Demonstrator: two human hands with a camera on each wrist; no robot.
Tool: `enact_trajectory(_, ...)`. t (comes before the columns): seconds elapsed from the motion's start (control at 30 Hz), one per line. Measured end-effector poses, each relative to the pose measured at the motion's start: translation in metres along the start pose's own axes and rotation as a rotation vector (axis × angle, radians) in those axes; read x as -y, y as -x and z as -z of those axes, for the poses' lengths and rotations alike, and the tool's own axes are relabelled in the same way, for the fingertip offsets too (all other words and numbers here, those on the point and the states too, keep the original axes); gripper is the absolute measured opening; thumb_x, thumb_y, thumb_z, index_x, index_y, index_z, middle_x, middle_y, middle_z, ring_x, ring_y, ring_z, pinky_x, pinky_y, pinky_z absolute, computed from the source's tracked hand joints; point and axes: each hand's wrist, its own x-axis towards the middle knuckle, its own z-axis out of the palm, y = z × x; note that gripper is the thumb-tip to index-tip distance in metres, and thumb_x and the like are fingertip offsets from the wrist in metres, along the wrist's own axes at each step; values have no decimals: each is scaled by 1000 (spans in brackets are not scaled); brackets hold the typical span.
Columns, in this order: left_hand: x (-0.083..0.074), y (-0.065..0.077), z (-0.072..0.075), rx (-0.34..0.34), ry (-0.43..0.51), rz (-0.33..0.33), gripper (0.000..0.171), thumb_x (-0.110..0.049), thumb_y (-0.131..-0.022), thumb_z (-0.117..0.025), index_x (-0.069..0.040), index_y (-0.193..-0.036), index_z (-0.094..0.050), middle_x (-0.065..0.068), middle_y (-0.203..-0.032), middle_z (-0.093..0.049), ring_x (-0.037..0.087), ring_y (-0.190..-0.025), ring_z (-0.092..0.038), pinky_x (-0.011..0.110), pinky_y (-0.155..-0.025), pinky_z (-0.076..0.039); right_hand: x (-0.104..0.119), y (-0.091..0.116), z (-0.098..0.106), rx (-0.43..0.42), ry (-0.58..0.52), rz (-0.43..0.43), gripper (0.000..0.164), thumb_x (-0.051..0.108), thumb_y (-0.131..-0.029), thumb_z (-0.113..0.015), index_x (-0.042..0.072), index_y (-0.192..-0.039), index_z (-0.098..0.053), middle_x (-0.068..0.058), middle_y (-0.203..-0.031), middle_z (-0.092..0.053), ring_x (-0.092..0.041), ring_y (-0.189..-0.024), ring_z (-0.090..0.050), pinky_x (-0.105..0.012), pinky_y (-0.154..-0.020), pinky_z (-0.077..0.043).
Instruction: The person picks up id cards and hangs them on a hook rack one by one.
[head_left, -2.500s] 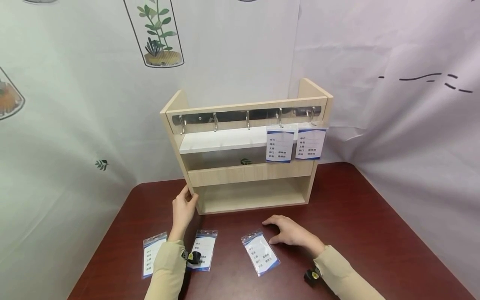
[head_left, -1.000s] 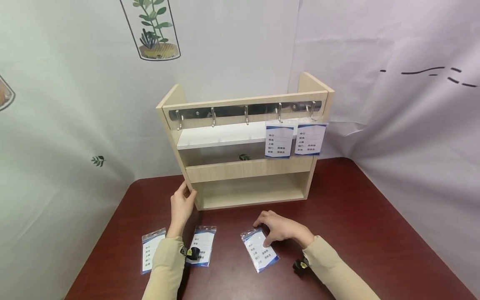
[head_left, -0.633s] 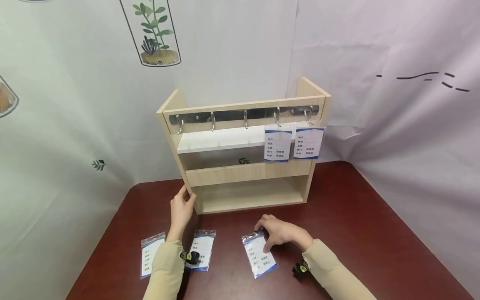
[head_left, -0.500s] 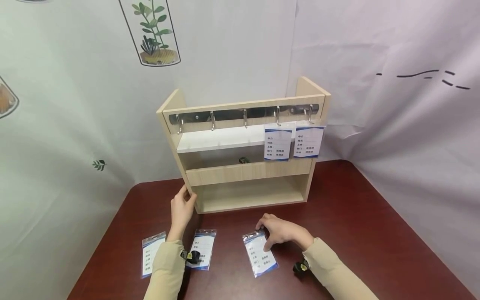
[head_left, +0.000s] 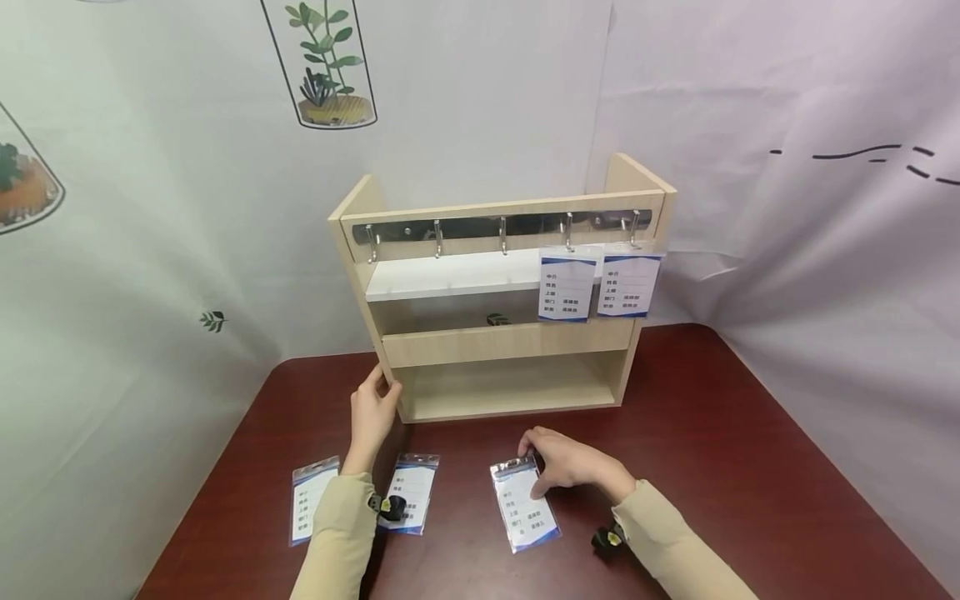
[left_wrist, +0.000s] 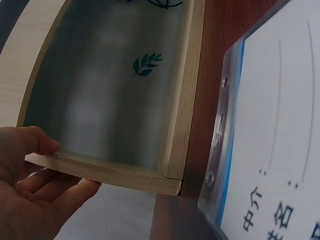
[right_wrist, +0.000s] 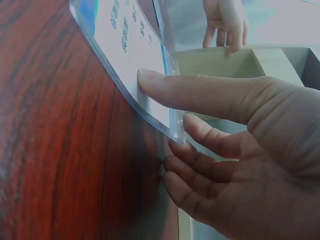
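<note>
My left hand grips the lower left side panel of a wooden desk shelf, thumb on the front edge, fingers behind. On the table, my right hand pinches an ID badge in a clear sleeve. In the right wrist view my right thumb presses the badge's face, with fingers around its top edge, which looks tipped up from the table. Another ID badge lies partly behind my left wrist camera, and a further badge lies left of my forearm, partly covered by the sleeve.
A metal rail with several hooks runs along the shelf's upper front. Two badges, one left and one right, hang from its two right hooks. The dark red table meets a printed white curtain behind and at the sides.
My right hand has moved left onto the middle badge, and its thumb and fingers have closed at the badge's upper end. My left hand stays on the shelf. The head view has shifted slightly.
</note>
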Motion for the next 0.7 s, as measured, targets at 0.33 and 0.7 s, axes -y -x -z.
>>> enact_trajectory(0.33, -2, -1, 2, -5, -29, -22, 31, -1, -90, -63, -2, -121, -66, 23, -112, -71, 32, -95, -71, 51, -80, -55, -3, -2, 7, -34, -153, 17, 45, -4, -71, -85, 7, -103, -55, -1, -90, -58, -14, -82, -55, -26, -74, -47)
enact_trajectory(0.7, 1, -1, 1, -4, -9, -1, 36, 0, -91, -64, -2, -126, -65, 24, -118, -69, 35, -102, -70, 51, -85, -56, -4, -2, 11, -68, -278, 45, 35, -4, -80, -76, 6, -107, -57, -2, -92, -62, -12, -81, -57, -25, -72, -48)
